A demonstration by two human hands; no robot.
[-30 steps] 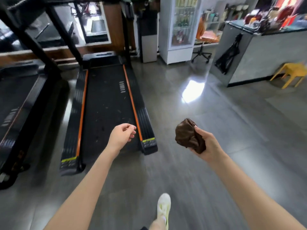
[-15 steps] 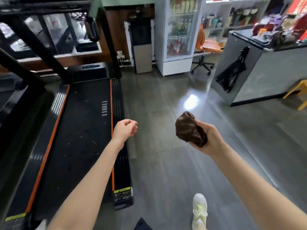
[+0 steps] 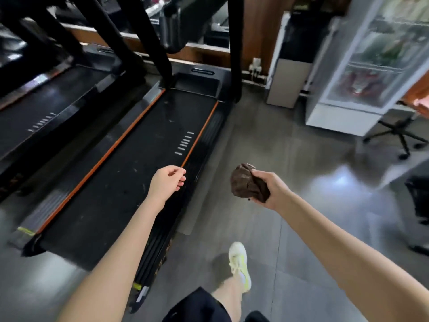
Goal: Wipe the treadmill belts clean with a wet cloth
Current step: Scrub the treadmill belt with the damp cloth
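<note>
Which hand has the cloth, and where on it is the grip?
The right hand holds the wadded brown cloth; the grip is round its right-hand end, the rest bulging out to the left. The left hand holds nothing.

My right grip (image 3: 271, 189) covers the back part of the cloth (image 3: 246, 182). The fingertips of my left grip (image 3: 166, 182) curl under and hide. The near treadmill (image 3: 139, 163) loses its top at the upper edge, and the white marks on its belt are too small to read. The other treadmill (image 3: 34, 112) runs off the left side. The glass fridge (image 3: 371, 66) is blurry, so I cannot tell what is inside. Only the legs of the chair (image 3: 395, 132) show. One shoe (image 3: 240, 263) shows; my other foot is hidden.
</note>
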